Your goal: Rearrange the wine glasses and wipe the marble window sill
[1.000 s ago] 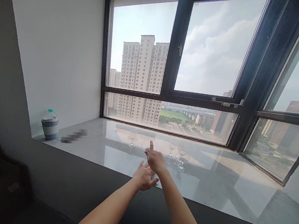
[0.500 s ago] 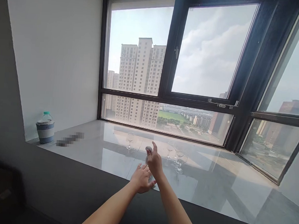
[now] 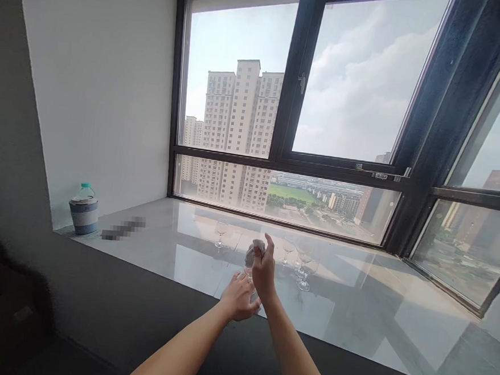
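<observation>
My right hand (image 3: 265,271) is closed on a crumpled grey-white cloth (image 3: 254,253), with a finger pointing up. Just below it, my left hand (image 3: 239,297) grips a clear stemmed glass (image 3: 248,272), mostly hidden by the fingers and the cloth. The cloth is at the top of this glass; how far inside it reaches I cannot tell. One stemmed glass (image 3: 220,231) stands upright to the left on the grey sill. Right of my hands several more stand close together, the front one (image 3: 306,271) nearest to me.
A glossy tiled window sill (image 3: 151,249) runs under dark-framed windows. At its left end a blue-and-white bucket (image 3: 83,216) stands before a bottle with a green cap (image 3: 85,186). The sill's front edge (image 3: 142,265) passes below my hands.
My right hand has turned slightly and the cloth shows more beside its fingers. My left hand keeps its grip on the glass. The whole view has shifted a little.
</observation>
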`<state>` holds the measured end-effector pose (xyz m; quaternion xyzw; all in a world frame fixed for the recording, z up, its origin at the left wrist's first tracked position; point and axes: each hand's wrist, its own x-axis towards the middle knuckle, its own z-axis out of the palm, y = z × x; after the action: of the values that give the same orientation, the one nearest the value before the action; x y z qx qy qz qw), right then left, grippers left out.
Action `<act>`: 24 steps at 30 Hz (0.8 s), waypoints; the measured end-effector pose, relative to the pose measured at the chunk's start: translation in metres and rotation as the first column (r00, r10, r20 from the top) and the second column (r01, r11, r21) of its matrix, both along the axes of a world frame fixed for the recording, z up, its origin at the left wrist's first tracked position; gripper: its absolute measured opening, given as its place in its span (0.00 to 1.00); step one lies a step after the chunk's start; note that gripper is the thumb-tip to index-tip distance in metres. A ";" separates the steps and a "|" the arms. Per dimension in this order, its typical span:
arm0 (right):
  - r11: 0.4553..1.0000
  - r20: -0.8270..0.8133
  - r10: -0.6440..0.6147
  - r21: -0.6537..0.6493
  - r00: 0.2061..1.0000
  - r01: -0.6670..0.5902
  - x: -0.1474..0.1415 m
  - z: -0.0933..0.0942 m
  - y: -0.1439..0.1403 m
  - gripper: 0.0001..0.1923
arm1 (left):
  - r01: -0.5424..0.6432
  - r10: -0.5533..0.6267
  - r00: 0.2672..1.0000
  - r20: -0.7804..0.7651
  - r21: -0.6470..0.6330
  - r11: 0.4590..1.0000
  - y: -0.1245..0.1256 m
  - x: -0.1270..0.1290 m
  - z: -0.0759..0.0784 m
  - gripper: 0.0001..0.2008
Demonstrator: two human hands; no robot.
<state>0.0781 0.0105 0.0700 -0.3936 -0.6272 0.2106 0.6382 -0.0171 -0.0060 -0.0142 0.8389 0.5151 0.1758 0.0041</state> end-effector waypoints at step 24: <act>0.949 0.266 -0.028 -0.295 0.963 0.109 0.024 -0.077 0.009 0.35 | -0.037 0.042 0.968 0.249 -0.025 0.999 0.000 -0.004 0.003 0.43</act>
<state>0.1023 0.0195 -0.0073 -0.5340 -0.6504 0.2298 0.4889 -0.0208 -0.0062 -0.0110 0.7997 0.5287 0.2749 0.0738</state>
